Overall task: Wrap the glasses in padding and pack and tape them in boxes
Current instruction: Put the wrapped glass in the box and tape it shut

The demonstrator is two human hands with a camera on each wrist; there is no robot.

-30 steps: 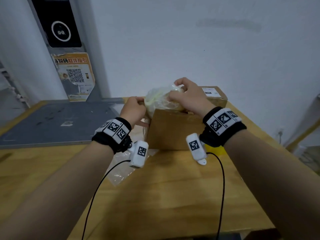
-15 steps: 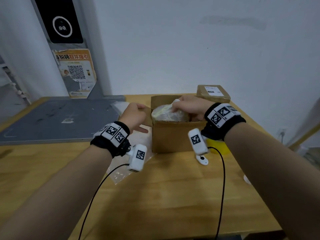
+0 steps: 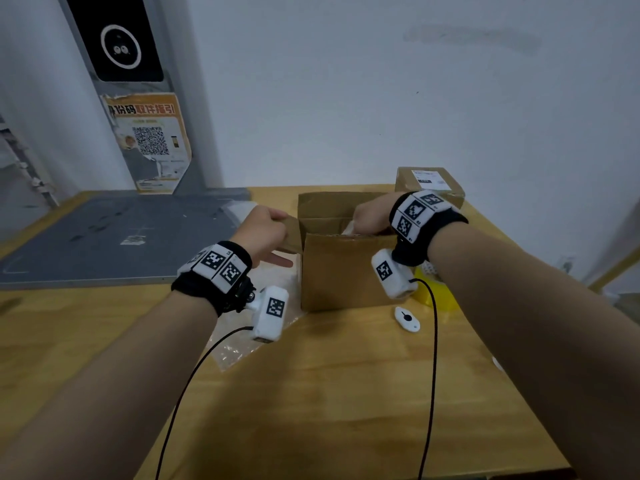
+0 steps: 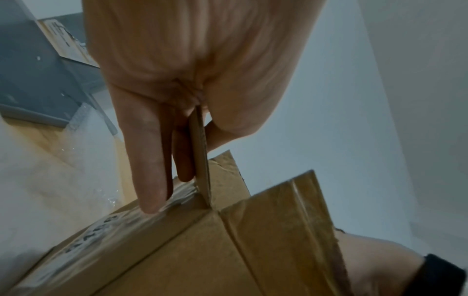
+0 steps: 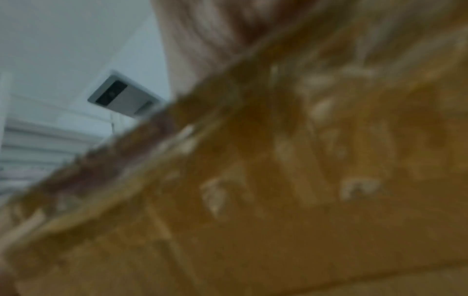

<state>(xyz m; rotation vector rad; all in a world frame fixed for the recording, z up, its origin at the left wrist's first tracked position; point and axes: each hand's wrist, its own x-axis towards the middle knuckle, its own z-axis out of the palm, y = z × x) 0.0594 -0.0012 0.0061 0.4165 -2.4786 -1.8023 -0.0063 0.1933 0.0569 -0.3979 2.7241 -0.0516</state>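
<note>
An open cardboard box (image 3: 343,275) stands in the middle of the wooden table. My left hand (image 3: 275,225) pinches the box's left flap (image 4: 201,160) between thumb and fingers, holding it outward. My right hand (image 3: 370,214) reaches down into the box with its fingers curled over the glass wrapped in pale padding (image 3: 348,228). Only a sliver of that bundle shows above the front wall, and the right fingertips are hidden inside. The right wrist view is blurred and shows mostly the box's brown wall (image 5: 278,180).
A small sealed box (image 3: 429,183) with a label sits behind at the right. A yellow tape roll (image 3: 434,291) and a small white device (image 3: 407,318) lie right of the open box. A sheet of bubble wrap (image 3: 242,344) lies at its left, by a grey mat (image 3: 104,237).
My right hand has lowered the wrapped glass from above the box down into it. My left hand let go of the bundle and took hold of the left flap.
</note>
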